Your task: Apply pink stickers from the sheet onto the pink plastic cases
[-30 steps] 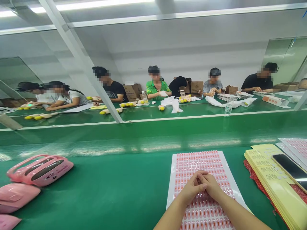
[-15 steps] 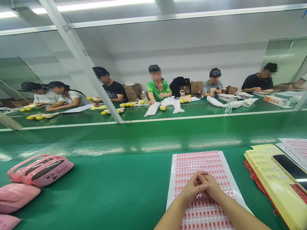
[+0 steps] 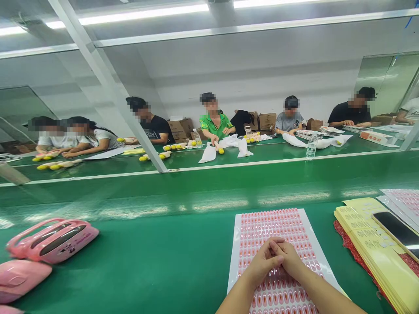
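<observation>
My left hand and my right hand rest clasped together, fingers folded over each other, and no object shows in either. Both lie on a white sheet covered in rows of small glossy pink ovals with orange-red centres, which look like sticker gems or nail shapes. My wrists and forearms cover part of the sheet's lower rows. The sheet lies flat on the green table.
Pink plastic cases stand at the left. To the right, a phone lies on stacked yellow cards over red material. Several people work across the far bench, with yellow-tipped items, a water bottle and a slanted post.
My hands stay clasped in the same place. The view tilts slightly upward. Across the bench, the person in green now holds a yellow-tipped item over the white wrapping.
</observation>
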A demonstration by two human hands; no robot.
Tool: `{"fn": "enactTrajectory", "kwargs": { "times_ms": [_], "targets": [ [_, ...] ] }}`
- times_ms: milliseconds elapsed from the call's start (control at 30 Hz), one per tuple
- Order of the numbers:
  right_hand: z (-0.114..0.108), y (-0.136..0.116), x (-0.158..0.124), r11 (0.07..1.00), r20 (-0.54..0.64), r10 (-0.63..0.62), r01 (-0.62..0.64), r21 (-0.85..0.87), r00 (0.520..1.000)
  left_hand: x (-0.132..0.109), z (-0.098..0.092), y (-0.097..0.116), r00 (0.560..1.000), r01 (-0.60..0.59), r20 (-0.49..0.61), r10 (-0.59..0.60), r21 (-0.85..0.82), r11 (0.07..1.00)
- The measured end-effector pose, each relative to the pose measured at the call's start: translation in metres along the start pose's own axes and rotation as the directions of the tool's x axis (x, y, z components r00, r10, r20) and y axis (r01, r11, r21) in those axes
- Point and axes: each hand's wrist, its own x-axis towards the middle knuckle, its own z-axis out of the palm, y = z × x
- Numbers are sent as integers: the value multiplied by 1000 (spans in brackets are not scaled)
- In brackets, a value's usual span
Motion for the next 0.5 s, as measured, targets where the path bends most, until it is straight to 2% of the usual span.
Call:
{"fn": "enactTrajectory", "kwargs": {
  "times_ms": [133, 233, 333, 400, 433, 467, 500],
  "targets": [
    [0, 1, 1, 1000, 6, -25, 25, -4, 1000, 2, -4, -3, 1000, 14, -1, -14, 30, 999],
    [0, 1, 3, 999, 25, -36, 35, 29, 999, 2, -1, 6, 1000, 23, -17, -22, 64, 998],
    [0, -1, 6, 982, -13, -115, 115, 147, 993, -7, 16, 35, 995, 6, -96, 15, 213, 977],
    [-1, -3, 7, 975, -52, -139, 146, 165, 989, -21, 33, 62, 980, -10, -167, 107, 499, 866],
    [-2, -4, 6, 979, -68, -140, 149, 137, 988, -30, 43, 73, 975, -64, -146, 170, 543, 837],
    [-3, -4, 6, 985, -80, -140, 147, 94, 987, -40, 51, 82, 979, -119, -84, 187, 510, 852],
    [-4, -5, 6, 989, -84, -137, 142, 50, 987, -51, 58, 86, 986, -121, -59, 154, 373, 920]
  ]
}}
